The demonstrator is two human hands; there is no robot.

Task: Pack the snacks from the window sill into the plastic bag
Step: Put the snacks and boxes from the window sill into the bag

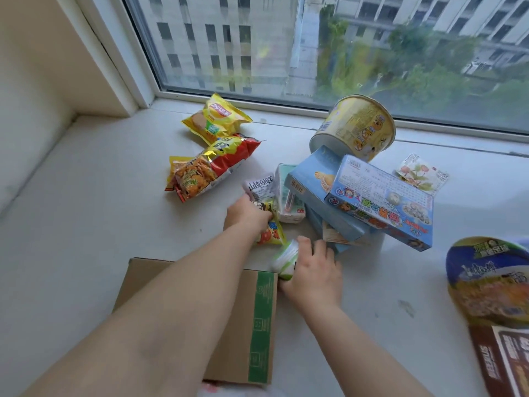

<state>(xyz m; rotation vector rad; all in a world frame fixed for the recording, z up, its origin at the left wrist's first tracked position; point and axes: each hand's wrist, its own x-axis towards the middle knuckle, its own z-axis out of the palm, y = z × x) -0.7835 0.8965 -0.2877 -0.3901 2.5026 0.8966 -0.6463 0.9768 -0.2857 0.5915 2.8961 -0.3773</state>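
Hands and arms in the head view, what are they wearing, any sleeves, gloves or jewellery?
Nothing worn is visible. The left hand and the right hand are bare, without gloves. Both forearms are uncovered as far as the frame shows, with no sleeve edge, watch or bracelet, and no rings seen on the fingers.

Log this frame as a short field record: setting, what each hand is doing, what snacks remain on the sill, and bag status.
setting: window sill below a window
left hand: grips small snack packets
right hand: grips a small white and green container
remaining: yellow chip bag, red chip bag, leaning blue boxes, yellow tub on top, noodle bowl
also present: cardboard box
plastic bag: not clearly in view
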